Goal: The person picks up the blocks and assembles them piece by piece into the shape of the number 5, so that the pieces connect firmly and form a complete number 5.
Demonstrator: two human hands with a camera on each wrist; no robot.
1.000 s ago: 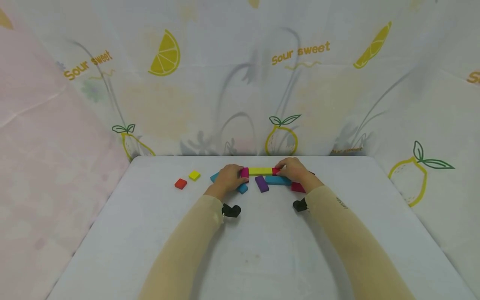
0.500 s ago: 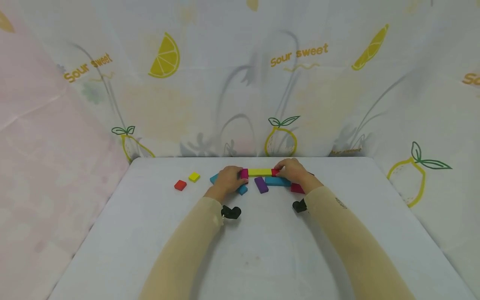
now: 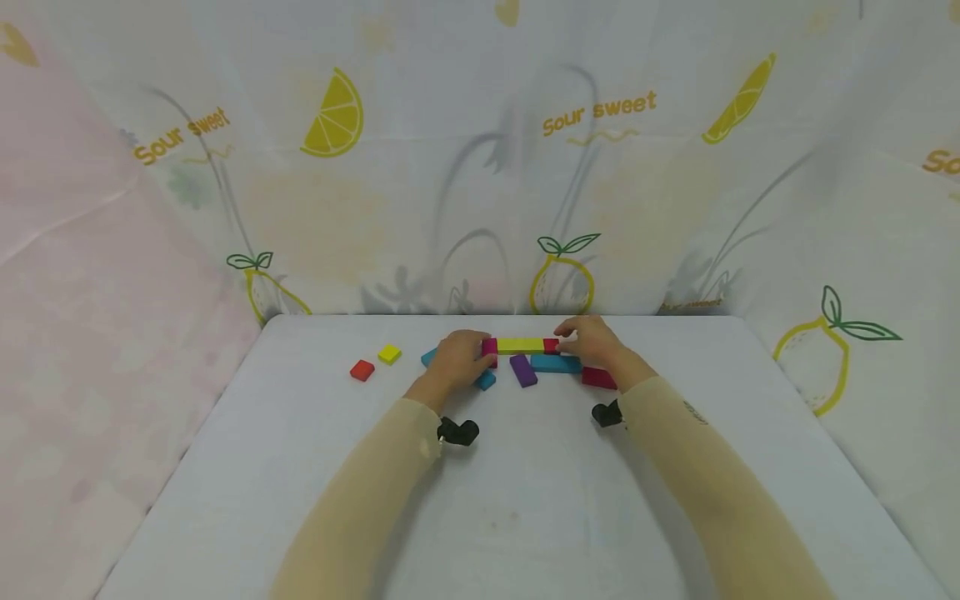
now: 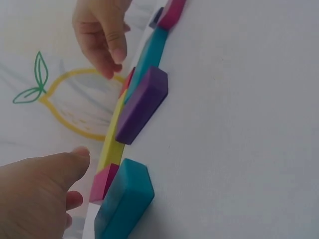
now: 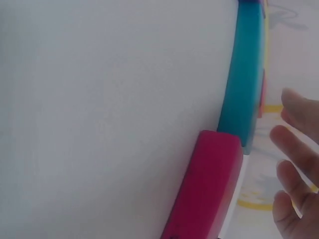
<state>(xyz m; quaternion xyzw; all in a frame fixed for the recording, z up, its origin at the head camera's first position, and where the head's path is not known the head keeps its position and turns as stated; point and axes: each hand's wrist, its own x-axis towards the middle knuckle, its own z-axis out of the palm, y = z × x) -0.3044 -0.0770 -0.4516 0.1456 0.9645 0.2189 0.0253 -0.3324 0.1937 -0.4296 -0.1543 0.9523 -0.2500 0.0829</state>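
Small coloured blocks form a row at the back of the white table. A long yellow block [image 3: 521, 346] lies between a magenta block [image 3: 490, 351] at its left end and a small red block [image 3: 551, 346] at its right. My left hand [image 3: 454, 363] is at the magenta block; in the left wrist view its thumb [image 4: 75, 162] is stretched out, apart from that block. A blue block [image 4: 130, 196] lies partly hidden beneath this hand. My right hand [image 3: 595, 342] hovers just right of the red block, its fingers [image 5: 294, 149] loosely spread with nothing between them.
In front of the row lie a purple block [image 3: 523, 371], a long blue block [image 3: 555, 364] and a crimson block [image 3: 598, 377]. An orange-red square block [image 3: 362, 370] and a yellow square block [image 3: 389, 354] lie to the left. A lemon-print cloth [image 3: 420, 208] hangs behind the table.
My right hand has let go of the red block and moved slightly right, its fingers spreading. The left hand has barely moved, and the row of blocks stays in place.
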